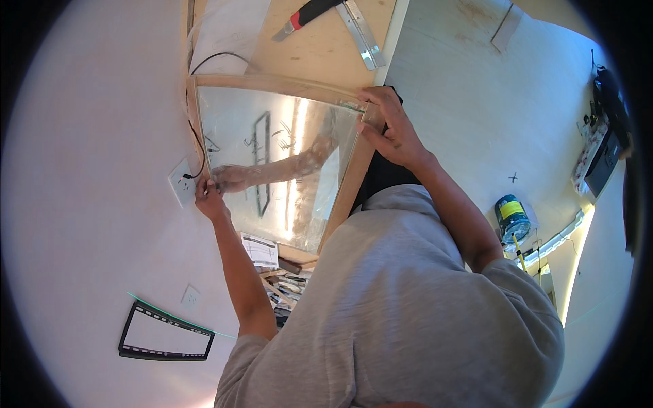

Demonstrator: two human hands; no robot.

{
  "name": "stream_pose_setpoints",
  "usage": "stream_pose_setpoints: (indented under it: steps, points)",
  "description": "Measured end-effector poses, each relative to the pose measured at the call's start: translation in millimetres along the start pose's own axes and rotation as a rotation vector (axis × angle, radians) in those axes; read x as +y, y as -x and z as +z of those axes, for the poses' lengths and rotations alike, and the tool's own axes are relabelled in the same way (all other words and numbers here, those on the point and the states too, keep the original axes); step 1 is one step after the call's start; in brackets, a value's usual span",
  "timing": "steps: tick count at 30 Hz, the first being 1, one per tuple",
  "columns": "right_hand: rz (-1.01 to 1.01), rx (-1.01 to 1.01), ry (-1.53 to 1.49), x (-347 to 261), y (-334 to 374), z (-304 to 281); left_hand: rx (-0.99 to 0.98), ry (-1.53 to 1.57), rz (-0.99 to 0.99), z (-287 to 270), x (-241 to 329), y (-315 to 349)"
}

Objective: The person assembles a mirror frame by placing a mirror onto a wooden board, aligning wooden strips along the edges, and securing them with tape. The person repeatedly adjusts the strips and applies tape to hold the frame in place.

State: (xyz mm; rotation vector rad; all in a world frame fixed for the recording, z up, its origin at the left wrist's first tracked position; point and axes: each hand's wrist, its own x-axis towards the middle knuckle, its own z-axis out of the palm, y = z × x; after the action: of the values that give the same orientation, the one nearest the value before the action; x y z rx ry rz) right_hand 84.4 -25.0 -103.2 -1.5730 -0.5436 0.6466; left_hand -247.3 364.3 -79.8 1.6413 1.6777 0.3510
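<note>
A glossy mirror-like panel [231,119] in a pale wooden frame [286,84] stands before me, its glass showing a reflected arm, a strip of light and a black rectangle. My right hand [396,136] is closed around the frame's upper right corner, thumb on the near face. At the left edge, by the wall, my left hand [211,197] has its fingers pinched on the frame's side; the fingertips are partly hidden. A black cable [201,146] runs down just beside that edge to a white wall outlet [181,182].
On the wooden surface beyond lie a red-and-black utility knife [299,19] and a metal hinge [360,34]. A black slotted bracket [166,353] is on the left wall. A paint can [511,219] stands on the floor at right. Below the panel are a paper sheet [259,250] and wood scraps.
</note>
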Motion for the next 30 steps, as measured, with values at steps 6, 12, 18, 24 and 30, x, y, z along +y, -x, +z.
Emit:
stream_pose_setpoints:
  steps: [6, 12, 18, 24, 30]
  points:
    - [0.017, 0.018, -0.093, -1, 1, -2, -0.018, 0.030, 0.011, -3, -5, -3]
    - [-0.010, -0.003, 0.090, 3, 4, -4, 0.011, -0.013, 0.025, -3, -8, -3]
    - [-0.036, -0.009, 0.175, -1, 0, -3, 0.038, -0.008, 0.031, -3, -12, -3]
    - [-0.019, -0.054, 0.165, -2, -4, -8, 0.033, 0.021, 0.052, -5, -20, -4]
    - [-0.037, -0.078, 0.248, -10, -12, -8, 0.017, -0.057, 0.118, -2, -3, 5]
